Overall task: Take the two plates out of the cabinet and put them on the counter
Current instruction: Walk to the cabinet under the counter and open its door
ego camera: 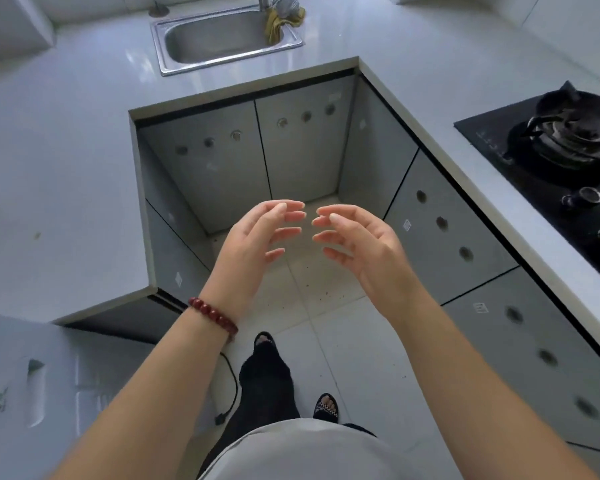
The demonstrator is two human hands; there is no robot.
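Grey cabinet doors (302,147) with round finger holes line the recess under the U-shaped white counter (59,161); all doors are closed and no plates are visible. My left hand (257,233), with a red bead bracelet on the wrist, and my right hand (357,244) hover side by side over the floor in front of the far cabinets. Their palms face each other, fingers loosely bent, fingertips a little apart, and neither hand holds anything.
A steel sink (222,39) with a yellow cloth (281,22) sits at the back of the counter. A black gas hob (561,157) with a dark pan lies on the right counter. A white appliance (32,393) stands at lower left, a black cable (231,393) beside it.
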